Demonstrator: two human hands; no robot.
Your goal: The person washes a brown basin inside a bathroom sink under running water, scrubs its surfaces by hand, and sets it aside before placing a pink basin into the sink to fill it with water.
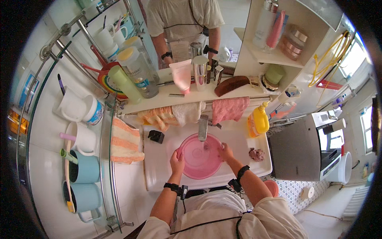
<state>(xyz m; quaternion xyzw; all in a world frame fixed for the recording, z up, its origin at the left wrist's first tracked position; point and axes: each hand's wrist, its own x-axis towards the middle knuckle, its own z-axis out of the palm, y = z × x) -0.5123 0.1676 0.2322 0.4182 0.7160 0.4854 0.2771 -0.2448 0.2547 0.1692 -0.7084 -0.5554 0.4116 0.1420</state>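
A round pink plastic basin [216, 166] sits in the white sink, under the metal faucet [203, 128]. My left hand [177, 162] is closed on the basin's left rim, and my right hand [226, 153] grips its right rim. Clear water appears to be in the basin, with a disturbed spot just below the spout. The fingers' undersides are hidden by the basin wall. Dark straps with small devices circle both my wrists.
Around the white sink [163, 175] are a black object [156, 136], a yellow pump bottle [258, 119] and a crumpled brownish-pink item [256, 154]. Towels [230, 109] hang behind. Bottles, a pink tube [181, 75] and a brown comb [232, 85] line the ledge. Cups [84, 166] stand on the left glass shelf.
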